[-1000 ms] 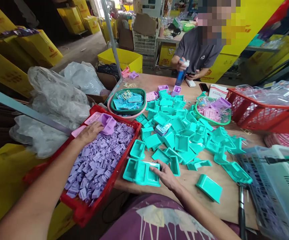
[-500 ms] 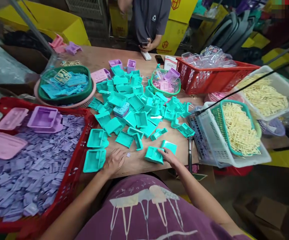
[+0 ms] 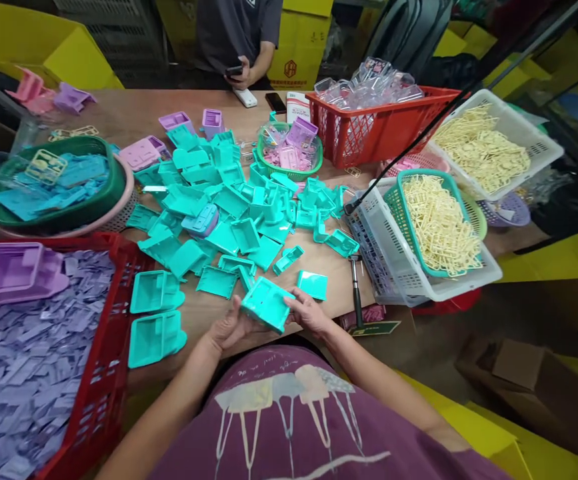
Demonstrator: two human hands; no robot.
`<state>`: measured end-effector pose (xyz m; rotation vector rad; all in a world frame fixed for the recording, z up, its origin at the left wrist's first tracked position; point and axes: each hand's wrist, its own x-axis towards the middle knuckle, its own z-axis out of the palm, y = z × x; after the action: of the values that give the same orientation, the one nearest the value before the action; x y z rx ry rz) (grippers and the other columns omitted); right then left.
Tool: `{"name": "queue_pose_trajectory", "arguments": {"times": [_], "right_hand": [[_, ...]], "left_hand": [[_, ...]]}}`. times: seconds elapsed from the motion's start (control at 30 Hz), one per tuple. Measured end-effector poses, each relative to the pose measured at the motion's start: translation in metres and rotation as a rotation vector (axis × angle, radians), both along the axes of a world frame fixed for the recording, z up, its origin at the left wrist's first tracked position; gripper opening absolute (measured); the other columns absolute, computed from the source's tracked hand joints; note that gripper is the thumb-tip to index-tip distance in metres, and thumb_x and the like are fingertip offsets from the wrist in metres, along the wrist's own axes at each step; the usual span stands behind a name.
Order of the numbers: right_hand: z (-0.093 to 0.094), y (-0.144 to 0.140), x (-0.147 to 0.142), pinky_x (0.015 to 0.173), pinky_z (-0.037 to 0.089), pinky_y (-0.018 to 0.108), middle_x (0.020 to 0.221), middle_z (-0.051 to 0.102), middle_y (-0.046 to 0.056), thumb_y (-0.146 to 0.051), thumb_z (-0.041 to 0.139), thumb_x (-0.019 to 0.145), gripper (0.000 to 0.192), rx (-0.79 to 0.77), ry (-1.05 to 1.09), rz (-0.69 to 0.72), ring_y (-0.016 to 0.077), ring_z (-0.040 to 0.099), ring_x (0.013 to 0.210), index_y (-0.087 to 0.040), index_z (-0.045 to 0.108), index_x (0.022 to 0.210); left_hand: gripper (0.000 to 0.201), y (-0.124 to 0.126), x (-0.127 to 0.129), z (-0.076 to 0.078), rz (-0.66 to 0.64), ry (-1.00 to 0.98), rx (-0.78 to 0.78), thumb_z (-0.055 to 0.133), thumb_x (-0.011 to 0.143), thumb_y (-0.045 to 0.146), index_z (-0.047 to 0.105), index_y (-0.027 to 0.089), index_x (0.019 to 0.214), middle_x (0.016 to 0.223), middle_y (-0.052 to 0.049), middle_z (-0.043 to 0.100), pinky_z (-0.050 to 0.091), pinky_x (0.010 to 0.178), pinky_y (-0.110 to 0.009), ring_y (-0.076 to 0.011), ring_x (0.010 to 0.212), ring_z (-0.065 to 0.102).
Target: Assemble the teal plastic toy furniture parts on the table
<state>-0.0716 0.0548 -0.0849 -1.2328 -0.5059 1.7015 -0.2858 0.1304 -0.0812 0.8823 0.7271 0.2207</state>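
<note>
Between my two hands is a boxy turquoise plastic part (image 3: 269, 303), tilted above the near edge of the table. My left hand (image 3: 229, 327) grips its left side, with the thumb up against it and the fingers partly hidden underneath. My right hand (image 3: 309, 311) has its fingers closed on the right edge. Just beyond my right hand lies a flat turquoise piece (image 3: 313, 285). Two turquoise tray-like parts, a far one (image 3: 155, 291) and a near one (image 3: 153, 338), rest left of my left hand. A heap of turquoise parts (image 3: 229, 193) spreads beyond.
A red crate (image 3: 113, 313) of small purple pieces stands at left, a green basket (image 3: 119, 180) behind it. A hammer (image 3: 357, 293) lies at right, beside a white crate (image 3: 433, 290) of cream pieces. Across the table (image 3: 133, 103), a person (image 3: 239, 40) holds a phone.
My left hand has come off the table and taken hold of the turquoise boxy part. My right hand has lifted that part and moved it left. The view has turned right.
</note>
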Motion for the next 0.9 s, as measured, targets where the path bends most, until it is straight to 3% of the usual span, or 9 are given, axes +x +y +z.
{"name": "queue_pose_trajectory", "arguments": {"times": [0.13, 0.23, 0.3, 0.4, 0.53, 0.63, 0.7, 0.8, 0.9], "right_hand": [[0.009, 0.016, -0.007, 0.052, 0.042, 0.021, 0.072, 0.054, -0.003, -0.062, 0.071, 0.080, 0.045, 0.095, -0.349, 0.045, 0.0112, 0.049, 0.063, -0.019, 0.062, 0.088], [0.023, 0.028, -0.025, 0.060, 0.042, 0.024, 0.075, 0.057, -0.002, -0.061, 0.069, 0.081, 0.044, 0.186, -0.540, 0.092, 0.0130, 0.051, 0.069, -0.018, 0.064, 0.089], [0.033, 0.032, -0.036, 0.063, 0.043, 0.026, 0.075, 0.058, -0.002, -0.063, 0.064, 0.085, 0.046, 0.251, -0.553, 0.185, 0.0140, 0.052, 0.068, -0.019, 0.065, 0.098], [0.035, 0.033, -0.031, 0.075, 0.049, 0.032, 0.086, 0.063, 0.002, -0.066, 0.052, 0.090, 0.050, 0.215, -0.691, 0.173, 0.0193, 0.059, 0.080, -0.022, 0.064, 0.109], [0.006, 0.036, 0.015, 0.100, 0.040, 0.055, 0.136, 0.047, 0.021, -0.068, 0.052, 0.088, 0.070, -0.296, -1.128, -0.052, 0.0386, 0.044, 0.127, -0.019, 0.049, 0.138], [-0.022, 0.044, 0.038, 0.099, 0.039, 0.063, 0.149, 0.030, 0.024, -0.073, 0.062, 0.078, 0.094, -0.705, -1.259, 0.085, 0.0457, 0.035, 0.134, -0.022, 0.033, 0.151], [-0.033, 0.048, 0.041, 0.097, 0.039, 0.064, 0.151, 0.026, 0.024, -0.068, 0.070, 0.073, 0.099, -0.761, -1.238, 0.163, 0.0467, 0.033, 0.135, -0.024, 0.030, 0.152], [-0.031, 0.044, 0.040, 0.102, 0.038, 0.060, 0.152, 0.026, 0.024, -0.054, 0.079, 0.068, 0.098, -0.706, -1.218, 0.176, 0.0451, 0.032, 0.137, -0.023, 0.035, 0.150], [-0.007, 0.029, 0.040, 0.105, 0.041, 0.048, 0.149, 0.037, 0.019, -0.059, 0.073, 0.068, 0.101, -0.299, -0.888, 0.106, 0.0351, 0.043, 0.134, -0.024, 0.030, 0.152]], "left_hand": [[0.101, 0.018, -0.015, 0.003, 0.231, 0.212, 0.203, 0.061, 0.072, 0.079, 0.041, 0.016, 0.149, 0.143, -0.021, 0.056, 0.047, 0.106, -0.053, -0.0385, 0.131, 0.054], [0.120, 0.025, -0.024, 0.009, 0.038, 0.425, 0.449, 0.078, 0.060, 0.069, 0.031, 0.015, 0.155, 0.153, -0.022, 0.043, 0.041, 0.111, -0.057, -0.0434, 0.140, 0.043], [0.119, 0.024, -0.024, 0.015, -0.102, 0.535, 0.487, 0.077, 0.061, 0.069, 0.029, 0.018, 0.157, 0.157, -0.020, 0.038, 0.036, 0.114, -0.059, -0.0442, 0.143, 0.038], [0.113, 0.016, -0.024, 0.019, -0.132, 0.591, 0.470, 0.076, 0.065, 0.067, 0.031, 0.019, 0.156, 0.158, -0.018, 0.037, 0.032, 0.117, -0.058, -0.0425, 0.145, 0.035], [0.115, 0.004, -0.027, 0.014, 0.035, 0.358, 0.348, 0.080, 0.063, 0.062, 0.027, 0.020, 0.157, 0.158, -0.017, 0.039, 0.033, 0.119, -0.052, -0.0394, 0.146, 0.035], [0.110, 0.000, -0.029, 0.012, 0.214, 0.209, 0.163, 0.081, 0.064, 0.056, 0.029, 0.023, 0.155, 0.154, -0.015, 0.045, 0.038, 0.117, -0.048, -0.0366, 0.144, 0.039], [0.107, 0.002, -0.029, 0.012, 0.305, 0.184, 0.094, 0.083, 0.062, 0.054, 0.035, 0.023, 0.152, 0.147, -0.013, 0.053, 0.041, 0.115, -0.048, -0.0361, 0.141, 0.043], [0.103, 0.008, -0.029, 0.014, 0.418, 0.117, 0.033, 0.082, 0.057, 0.057, 0.045, 0.022, 0.146, 0.135, -0.013, 0.064, 0.045, 0.111, -0.050, -0.0374, 0.135, 0.050], [0.097, 0.014, -0.026, 0.018, 0.486, 0.014, 0.004, 0.079, 0.058, 0.060, 0.051, 0.019, 0.141, 0.127, -0.012, 0.069, 0.048, 0.109, -0.050, -0.0378, 0.130, 0.055]]}}
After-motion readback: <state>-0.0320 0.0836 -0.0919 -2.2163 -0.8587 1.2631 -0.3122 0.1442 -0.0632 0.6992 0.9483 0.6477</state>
